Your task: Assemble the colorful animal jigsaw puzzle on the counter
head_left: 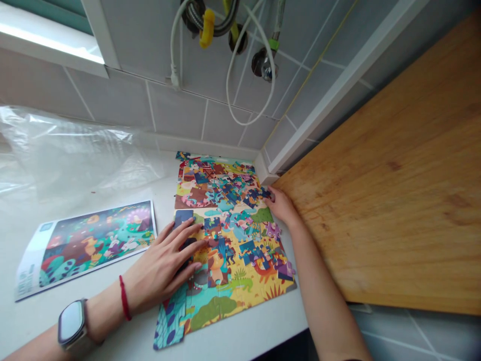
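Note:
An assembled jigsaw puzzle (218, 307) with a yellow, animal-patterned scene lies on the white counter, and many loose pieces (225, 188) are scattered over it. My left hand (165, 263) rests palm down on its left side, fingers spread, partly covering dark pieces there. Beneath that wrist, joined teal pieces with purple spots (171, 323) stick out at the lower left corner. At the right edge, my right hand (281, 204) has its thumb and a finger closed on a dark blue puzzle piece (265, 192); its other fingers are hidden.
A printed picture sheet (101, 240) lies left of the puzzle. Behind it is crumpled clear plastic (75, 155). A large wooden board (398, 200) stands close along my right arm. Cables and hoses (229, 30) hang from the tiled wall (176, 108).

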Demonstrator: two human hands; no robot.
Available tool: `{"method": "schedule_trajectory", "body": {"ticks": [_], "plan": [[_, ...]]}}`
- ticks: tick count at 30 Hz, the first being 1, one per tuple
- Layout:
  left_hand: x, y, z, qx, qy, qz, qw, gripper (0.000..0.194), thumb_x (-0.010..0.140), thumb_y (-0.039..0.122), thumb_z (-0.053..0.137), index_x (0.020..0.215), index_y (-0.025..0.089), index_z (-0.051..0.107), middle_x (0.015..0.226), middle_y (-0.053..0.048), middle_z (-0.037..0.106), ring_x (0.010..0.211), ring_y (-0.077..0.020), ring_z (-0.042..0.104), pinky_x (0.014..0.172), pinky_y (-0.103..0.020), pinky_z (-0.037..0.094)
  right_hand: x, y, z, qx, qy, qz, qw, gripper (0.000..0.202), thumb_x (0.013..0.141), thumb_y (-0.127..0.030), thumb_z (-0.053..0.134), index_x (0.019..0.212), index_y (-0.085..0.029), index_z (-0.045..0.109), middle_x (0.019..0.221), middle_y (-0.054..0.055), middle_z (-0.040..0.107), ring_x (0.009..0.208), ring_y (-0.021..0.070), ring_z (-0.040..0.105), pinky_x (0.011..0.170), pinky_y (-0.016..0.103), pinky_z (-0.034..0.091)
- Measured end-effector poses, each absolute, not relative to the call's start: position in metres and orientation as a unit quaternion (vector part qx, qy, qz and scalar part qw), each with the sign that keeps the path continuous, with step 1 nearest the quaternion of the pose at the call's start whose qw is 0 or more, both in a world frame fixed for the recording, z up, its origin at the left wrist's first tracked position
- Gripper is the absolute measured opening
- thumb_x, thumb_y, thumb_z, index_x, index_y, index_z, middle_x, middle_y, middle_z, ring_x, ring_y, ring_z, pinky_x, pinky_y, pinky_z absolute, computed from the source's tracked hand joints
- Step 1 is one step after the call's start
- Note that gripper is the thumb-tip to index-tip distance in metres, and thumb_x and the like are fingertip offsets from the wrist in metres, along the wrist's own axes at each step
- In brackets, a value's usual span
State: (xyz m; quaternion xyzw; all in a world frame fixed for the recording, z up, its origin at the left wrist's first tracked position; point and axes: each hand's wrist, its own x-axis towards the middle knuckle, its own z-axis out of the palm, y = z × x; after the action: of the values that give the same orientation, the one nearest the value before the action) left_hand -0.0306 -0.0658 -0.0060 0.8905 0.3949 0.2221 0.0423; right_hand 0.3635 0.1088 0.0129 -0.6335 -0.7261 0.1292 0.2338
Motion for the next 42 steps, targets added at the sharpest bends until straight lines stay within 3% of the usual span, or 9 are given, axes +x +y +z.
{"method": "schedule_trajectory", "body": {"ticks": [6,14,19,24,28,32,39,42], "plan": [[-0.030,-0.069,-0.007,0.886,0.402,0.225,0.042,0.047,0.109,0.044,0.049,0.156,0.034,0.052,0.163,-0.004,0.050,0.154,-0.0294,0.042,0.132,-0.051,0.023,0.367,0.111,0.004,-0.642,-0.708,0.131,0.263,0.051,0.079,-0.026,0.078,0.129,-0.016,0.076,0.115,0.015,0.075,0.072,0.0192,0.068,0.083,0.040,0.062],[-0.031,-0.067,-0.008,0.892,0.395,0.217,0.036,0.052,0.109,0.041,0.051,0.160,0.036,0.047,0.162,-0.003,0.052,0.153,-0.0305,0.042,0.130,-0.052,0.026,0.360,0.099,0.005,-0.624,-0.707,0.154,0.295,0.042,0.079,-0.030,0.075,0.119,-0.019,0.080,0.106,0.009,0.077,0.066,0.0160,0.063,0.073,0.033,0.059],[-0.033,-0.065,-0.008,0.895,0.390,0.217,0.031,0.049,0.108,0.038,0.052,0.158,0.038,0.050,0.163,0.000,0.052,0.154,-0.0310,0.040,0.131,-0.053,0.024,0.355,0.093,0.006,-0.613,-0.709,0.190,0.292,0.041,0.085,-0.029,0.069,0.123,-0.019,0.080,0.080,0.003,0.077,0.058,0.0152,0.059,0.062,0.028,0.055],[-0.028,-0.069,-0.004,0.887,0.397,0.229,0.052,0.042,0.109,0.039,0.051,0.150,0.037,0.059,0.161,0.002,0.054,0.154,-0.0311,0.040,0.131,-0.054,0.023,0.350,0.090,0.005,-0.601,-0.712,0.201,0.303,0.035,0.087,-0.025,0.064,0.118,-0.022,0.082,0.113,0.008,0.082,0.075,0.0191,0.069,0.077,0.035,0.061],[-0.025,-0.070,-0.003,0.877,0.414,0.237,0.064,0.040,0.110,0.040,0.049,0.148,0.037,0.061,0.163,0.001,0.053,0.156,-0.0313,0.038,0.131,-0.055,0.023,0.346,0.089,0.002,-0.592,-0.714,0.201,0.314,0.032,0.090,-0.024,0.061,0.116,-0.023,0.081,0.130,0.009,0.078,0.099,0.0233,0.075,0.093,0.041,0.061],[-0.029,-0.066,-0.005,0.890,0.395,0.219,0.061,0.042,0.108,0.042,0.054,0.150,0.037,0.059,0.165,0.001,0.050,0.156,-0.0328,0.037,0.129,-0.056,0.028,0.346,0.090,0.000,-0.595,-0.711,0.181,0.329,0.033,0.089,-0.022,0.062,0.117,-0.021,0.081,0.142,0.013,0.069,0.114,0.0252,0.072,0.100,0.042,0.059],[-0.029,-0.067,-0.004,0.879,0.407,0.237,0.076,0.040,0.109,0.040,0.052,0.147,0.037,0.061,0.163,0.001,0.053,0.155,-0.0324,0.041,0.131,-0.056,0.024,0.347,0.090,-0.001,-0.598,-0.710,0.159,0.338,0.032,0.089,-0.027,0.066,0.116,-0.020,0.081,0.132,0.015,0.069,0.087,0.0212,0.070,0.090,0.041,0.062],[-0.028,-0.067,-0.003,0.883,0.400,0.235,0.075,0.040,0.108,0.040,0.053,0.147,0.037,0.062,0.162,0.000,0.053,0.155,-0.0323,0.041,0.131,-0.056,0.025,0.347,0.090,-0.001,-0.592,-0.714,0.157,0.340,0.031,0.089,-0.028,0.065,0.115,-0.020,0.081,0.127,0.014,0.070,0.086,0.0213,0.069,0.089,0.042,0.062]]}}
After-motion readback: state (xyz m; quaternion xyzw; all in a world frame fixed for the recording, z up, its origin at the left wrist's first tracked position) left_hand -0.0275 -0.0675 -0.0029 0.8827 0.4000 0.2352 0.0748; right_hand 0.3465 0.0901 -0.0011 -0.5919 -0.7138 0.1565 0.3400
